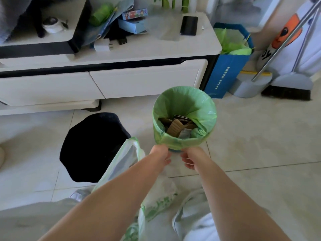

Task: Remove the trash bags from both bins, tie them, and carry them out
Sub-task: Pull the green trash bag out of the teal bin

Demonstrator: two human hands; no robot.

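A small round bin lined with a green trash bag [184, 105] stands on the tile floor, with cardboard scraps [176, 126] inside. My left hand [160, 154] and my right hand [191, 158] both touch the folded-over near edge of that green bag; whether they pinch it I cannot tell. To the left stands a black bin [94, 146] with nothing visible inside. A whitish bag with green trim [129, 159] hangs by my left forearm and runs down toward my lap; what holds it is hidden.
A white low cabinet [121, 80] with drawers runs along the back, cluttered with boxes and a phone [189, 25]. A blue paper bag [227, 63] with green plastic, a dustpan [251, 86] and a broom [289, 92] stand at the right.
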